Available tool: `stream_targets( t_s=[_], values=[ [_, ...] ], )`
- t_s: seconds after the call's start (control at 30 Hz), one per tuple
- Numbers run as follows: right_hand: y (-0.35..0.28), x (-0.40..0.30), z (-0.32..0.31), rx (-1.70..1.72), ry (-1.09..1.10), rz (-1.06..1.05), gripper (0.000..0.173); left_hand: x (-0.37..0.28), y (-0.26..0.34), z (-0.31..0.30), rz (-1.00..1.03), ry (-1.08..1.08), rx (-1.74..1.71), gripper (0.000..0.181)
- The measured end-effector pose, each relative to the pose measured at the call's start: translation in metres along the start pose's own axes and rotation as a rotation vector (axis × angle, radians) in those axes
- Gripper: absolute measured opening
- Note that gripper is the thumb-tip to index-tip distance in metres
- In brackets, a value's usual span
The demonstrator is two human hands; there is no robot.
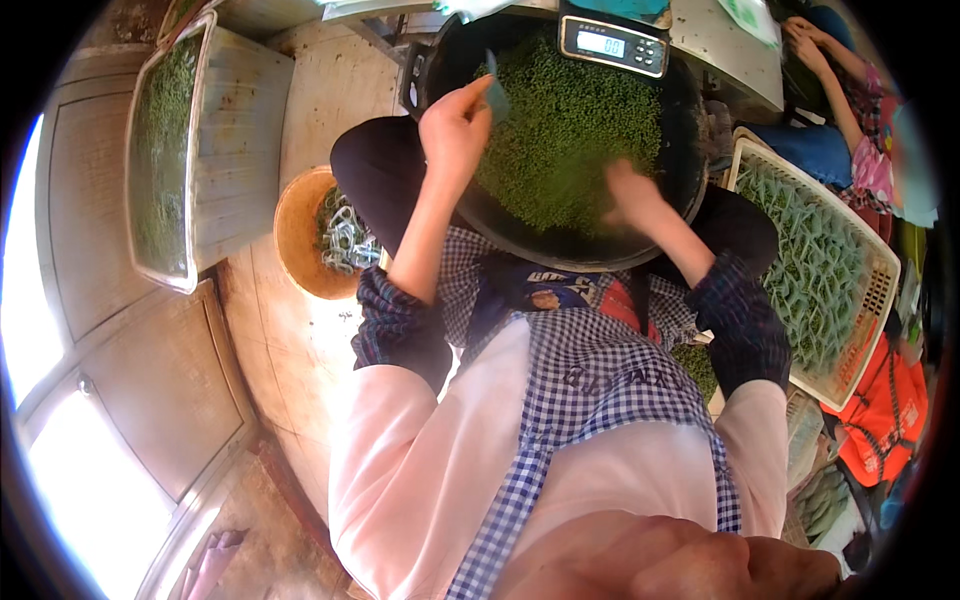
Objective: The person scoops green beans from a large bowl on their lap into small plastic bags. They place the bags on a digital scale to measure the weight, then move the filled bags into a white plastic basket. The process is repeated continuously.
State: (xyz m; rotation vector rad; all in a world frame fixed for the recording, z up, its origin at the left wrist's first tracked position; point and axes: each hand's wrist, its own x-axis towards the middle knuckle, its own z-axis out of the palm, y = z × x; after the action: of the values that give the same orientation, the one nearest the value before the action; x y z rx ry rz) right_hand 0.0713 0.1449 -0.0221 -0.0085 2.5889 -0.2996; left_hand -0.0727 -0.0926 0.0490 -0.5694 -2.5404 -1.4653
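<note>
A large black basin [600, 259] rests at my lap and holds a heap of small green peppercorn-like berries [577, 127]. My left hand [457, 131], raised over the basin's left part, pinches a small translucent bag [495, 90] between thumb and fingers. Low in the basin, at the right edge of the heap, my right hand [637, 199] is blurred; its fingers touch the berries, and whether they hold any I cannot tell. A digital scale [613, 46] with a lit display sits over the basin's far rim.
At the left stands a tall tub [240, 142] of green berries, near an orange-brown bucket [300, 270] with clear plastic strips. A cream plastic crate [817, 394] of filled bags lies at the right. Another person's hands [810, 41] are at the upper right, beside a table [727, 52].
</note>
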Motion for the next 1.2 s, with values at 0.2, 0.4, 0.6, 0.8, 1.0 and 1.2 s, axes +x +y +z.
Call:
stream_targets(
  t_s=[0.2,0.4,0.6,0.8,1.0,1.2],
  values=[
    [-0.074,0.072,0.023,0.231,0.138,-0.262,0.079,-0.014,-0.035,-0.015,-0.073,0.123,-0.021,0.028],
    [-0.065,0.068,0.018,0.692,0.208,-0.253,0.076,-0.018,-0.044,-0.011,-0.213,0.131,-0.204,0.027],
    [-0.121,0.077,0.046,0.579,0.285,-0.271,0.068,-0.018,-0.039,-0.012,-0.177,0.091,-0.145,0.027],
    [-0.077,0.089,0.062,1.320,-0.312,0.023,0.056,-0.013,-0.032,-0.011,-0.147,0.041,-0.052,0.026],
    [-0.080,0.033,-0.033,1.866,-0.176,-0.020,0.044,-0.015,-0.025,-0.001,-0.262,-0.043,-0.025,0.026],
    [-0.096,0.027,-0.076,2.405,0.364,-0.262,0.030,-0.042,0.013,0.056,-0.039,-0.148,0.061,0.025]
  ],
)
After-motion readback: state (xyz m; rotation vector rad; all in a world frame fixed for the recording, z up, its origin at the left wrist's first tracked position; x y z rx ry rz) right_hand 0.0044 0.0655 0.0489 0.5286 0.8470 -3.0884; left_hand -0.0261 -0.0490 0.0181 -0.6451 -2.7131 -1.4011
